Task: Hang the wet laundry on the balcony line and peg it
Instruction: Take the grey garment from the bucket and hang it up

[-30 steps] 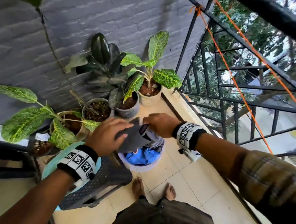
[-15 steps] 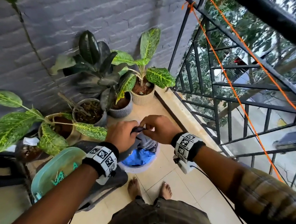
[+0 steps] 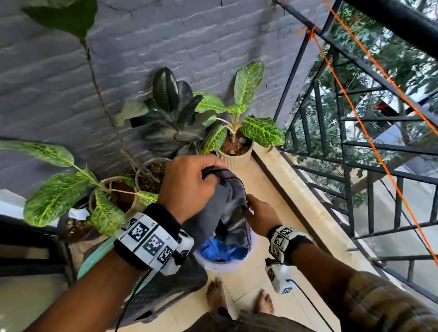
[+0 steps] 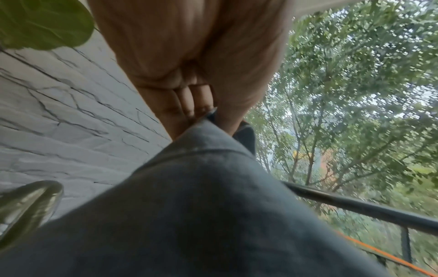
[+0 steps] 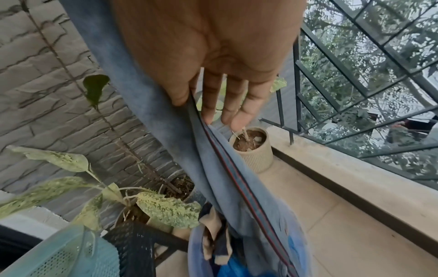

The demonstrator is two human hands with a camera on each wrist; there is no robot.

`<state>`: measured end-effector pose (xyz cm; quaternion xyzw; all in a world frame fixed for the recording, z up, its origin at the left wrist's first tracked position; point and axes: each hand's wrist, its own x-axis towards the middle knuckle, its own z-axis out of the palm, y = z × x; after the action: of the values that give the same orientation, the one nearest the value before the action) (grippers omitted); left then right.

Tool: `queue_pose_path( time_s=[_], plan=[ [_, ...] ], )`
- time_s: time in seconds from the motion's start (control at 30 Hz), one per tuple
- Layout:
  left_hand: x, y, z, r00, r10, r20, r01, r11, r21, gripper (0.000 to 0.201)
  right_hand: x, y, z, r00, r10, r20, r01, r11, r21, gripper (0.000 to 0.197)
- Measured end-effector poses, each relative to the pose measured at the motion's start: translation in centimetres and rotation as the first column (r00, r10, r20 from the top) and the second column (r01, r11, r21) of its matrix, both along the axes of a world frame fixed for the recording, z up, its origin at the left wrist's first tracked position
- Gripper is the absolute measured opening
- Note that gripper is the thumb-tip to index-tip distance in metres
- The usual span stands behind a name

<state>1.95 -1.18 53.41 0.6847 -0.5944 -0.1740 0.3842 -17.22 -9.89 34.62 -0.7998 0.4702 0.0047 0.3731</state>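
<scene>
A wet grey garment [image 3: 224, 209] with a red-striped hem hangs up out of a pale bucket [image 3: 203, 261] on the floor. My left hand [image 3: 206, 170] grips its top edge, fingers curled round the cloth, which fills the left wrist view [image 4: 201, 206] below that hand [image 4: 196, 106]. Lower down, my right hand [image 3: 251, 209] holds the hem of the garment [image 5: 213, 168] between thumb and forefinger [image 5: 203, 105], the other fingers straight. Blue cloth [image 3: 220, 250] lies in the bucket [image 5: 192, 249]. The orange line [image 3: 374, 148] runs along the railing to my right.
Several potted plants [image 3: 235, 151] stand along the grey brick wall. A black stool [image 3: 168, 286] carrying a teal basket [image 5: 59, 258] is at my left. The black railing [image 3: 349, 194] and a low ledge [image 3: 302, 200] bound the right side. My bare feet [image 3: 216, 296] are behind the bucket.
My left hand has lifted the garment's top edge higher above the bucket. My right hand has come away from the top and slid down the hem, so more cloth hangs free.
</scene>
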Motion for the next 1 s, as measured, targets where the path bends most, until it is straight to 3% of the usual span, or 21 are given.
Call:
queue_pose_path(
  time_s=[0.13, 0.2, 0.27, 0.33, 0.4, 0.5, 0.6, 0.73, 0.87, 1.0],
  plan=[
    [2.8, 1.5, -1.1, 0.989, 0.079, -0.124, -0.081, 0.997, -0.009, 0.014, 0.9, -2.0, 2.3, 0.996, -0.006, 0.088, 0.013, 0.997, -0.079, 0.029],
    [4.6, 2.8, -2.5, 0.984, 0.156, -0.08, -0.156, 0.988, 0.008, 0.007, 1.2, -2.9, 4.1, 0.979, -0.036, 0.201, 0.063, 0.99, -0.127, 0.041],
    [5.6, 4.3, -4.4, 0.979, 0.199, -0.038, -0.195, 0.977, 0.087, 0.016, 1.6, -3.6, 5.9, 0.955, -0.059, 0.29, 0.111, 0.98, -0.164, 0.041],
    [5.5, 6.0, -6.3, 0.98, 0.193, -0.055, -0.173, 0.952, 0.253, 0.025, 2.3, -4.5, 7.9, 0.918, -0.117, 0.378, 0.188, 0.97, -0.156, 0.026],
    [4.7, 7.3, -8.2, 0.981, 0.17, -0.099, -0.118, 0.912, 0.392, 0.049, 3.3, -5.2, 10.1, 0.858, -0.133, 0.497, 0.224, 0.966, -0.128, 0.017],
    [3.5, 7.8, -10.0, 0.967, 0.191, -0.17, -0.106, 0.904, 0.415, 0.083, 4.9, -5.5, 13.4, 0.86, 0.105, 0.499, 0.029, 0.967, -0.253, 0.02],
    [2.8, 6.5, -9.5, 0.955, 0.194, -0.226, -0.128, 0.953, 0.274, 0.094, 6.2, -4.5, 15.0, 0.852, 0.358, 0.381, -0.215, 0.904, -0.37, 0.02],
    [1.9, 4.1, -7.6, 0.987, 0.127, -0.099, -0.111, 0.982, 0.153, 0.068, 6.7, -3.0, 15.5, 0.863, 0.457, 0.215, -0.346, 0.844, -0.409, 0.019],
    [0.8, 2.5, -6.9, 0.993, 0.077, 0.092, -0.092, 0.981, 0.168, 0.021, 5.7, -2.1, 15.2, 0.892, 0.394, 0.223, -0.28, 0.868, -0.41, 0.02],
    [0.0, 1.9, -6.1, 0.98, 0.06, 0.19, -0.075, 0.994, 0.075, 0.017, 4.2, -1.5, 14.9, 0.921, 0.293, 0.255, -0.173, 0.898, -0.406, 0.02]
  ],
)
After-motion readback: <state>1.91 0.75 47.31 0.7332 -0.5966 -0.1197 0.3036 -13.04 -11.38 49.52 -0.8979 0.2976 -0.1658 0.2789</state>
